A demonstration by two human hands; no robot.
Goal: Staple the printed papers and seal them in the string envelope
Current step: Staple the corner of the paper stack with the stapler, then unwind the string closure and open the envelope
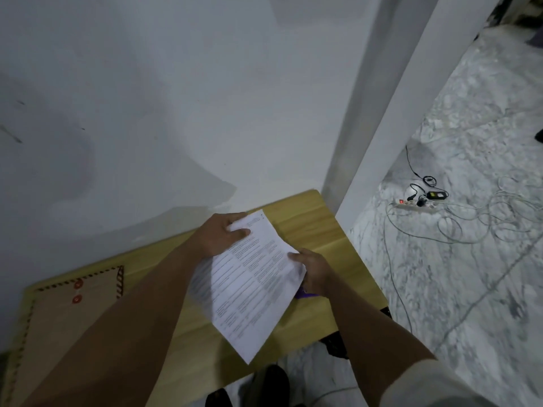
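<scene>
The printed papers (249, 283) are held above the wooden table (317, 230), tilted, with text facing up. My left hand (220, 233) grips their far top corner, thumb on the page. My right hand (314, 271) grips the right edge. A small purple object (305, 295), perhaps the stapler, peeks out under the right hand and is mostly hidden. The brown string envelope (67, 312) with red button closures and a striped border lies flat on the table at the left, partly covered by my left forearm.
A white wall stands right behind the table, with a pillar at its right end. To the right is marble floor with a power strip (417, 202), a charger and loose cables. Dark objects (270, 380) sit on the floor below the table's near edge.
</scene>
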